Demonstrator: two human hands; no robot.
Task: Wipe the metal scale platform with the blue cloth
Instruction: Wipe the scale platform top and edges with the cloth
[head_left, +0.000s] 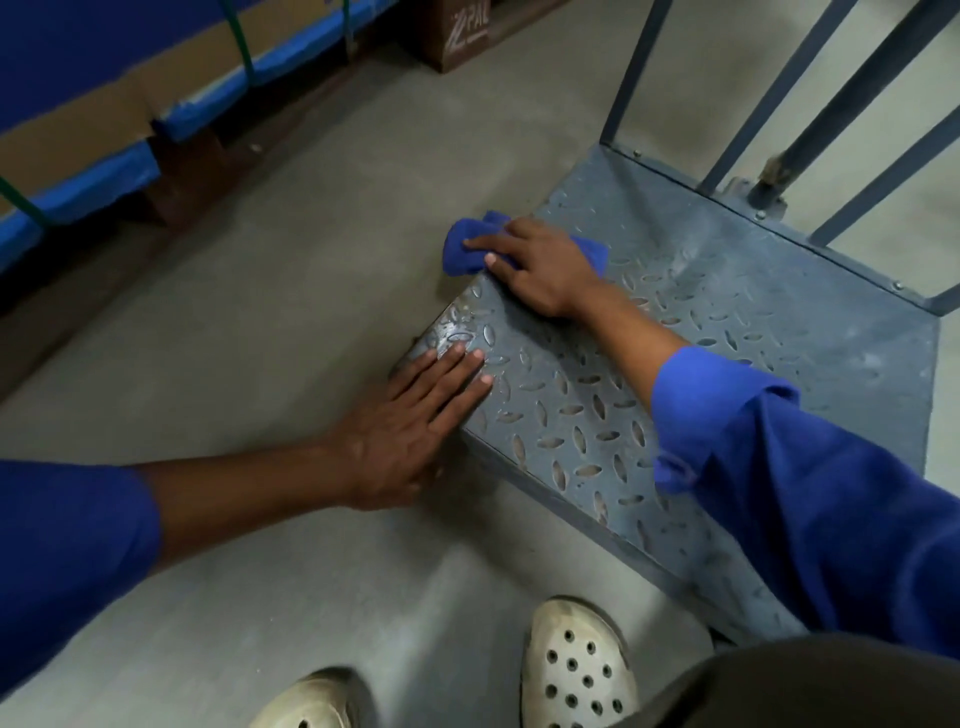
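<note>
The metal scale platform (727, 332) is a grey diamond-tread plate lying low on the floor, with dusty pale streaks toward its far side. My right hand (540, 267) presses the blue cloth (465, 252) flat on the platform's far left edge, the cloth bunched under my fingers and hanging slightly over the edge. My left hand (410, 423) rests flat with fingers spread on the platform's near left corner, holding nothing. Both arms wear blue sleeves.
Grey metal railing bars (831, 104) rise from the platform's far edge. Stacked cardboard loads with blue wrap (104, 119) sit on pallets at the left. A brown box (460, 31) stands at the back. My white perforated shoes (576, 670) stand on the concrete floor.
</note>
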